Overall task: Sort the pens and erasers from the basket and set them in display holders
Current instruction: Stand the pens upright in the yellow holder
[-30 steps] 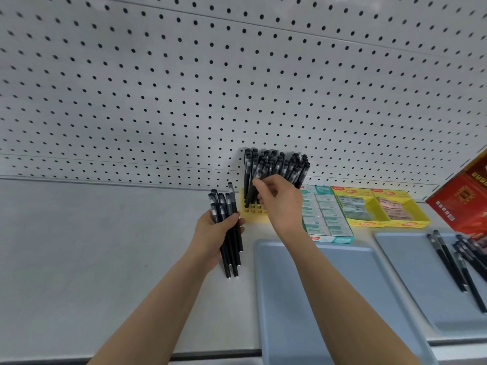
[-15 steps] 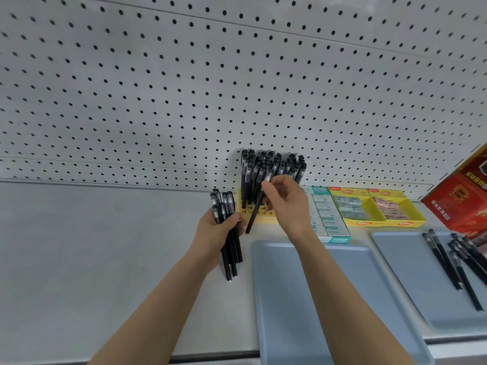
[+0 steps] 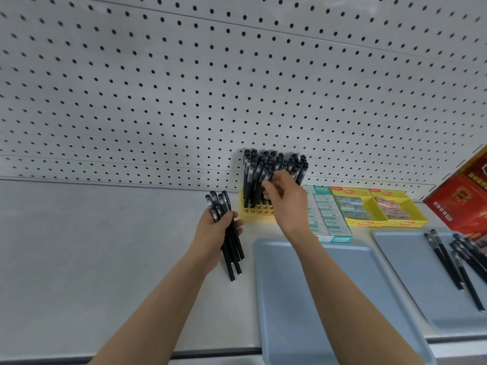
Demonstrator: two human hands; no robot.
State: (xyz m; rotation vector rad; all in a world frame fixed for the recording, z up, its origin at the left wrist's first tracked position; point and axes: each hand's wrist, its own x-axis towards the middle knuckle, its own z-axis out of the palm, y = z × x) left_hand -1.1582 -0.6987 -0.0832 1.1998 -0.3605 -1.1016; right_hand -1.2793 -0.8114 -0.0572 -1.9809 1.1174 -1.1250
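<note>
The white shelf (image 3: 105, 246) carries our yellow holder (image 3: 257, 214). Our left hand (image 3: 213, 233) grips a pen bundle (image 3: 233, 251), lengthwise away from us. Our right hand (image 3: 286, 201) pinches one pen (image 3: 268, 176), nearly upright, in the holder.

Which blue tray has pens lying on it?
The right tray, beside the red box: black pens lie on it. The middle tray shows none.
</note>
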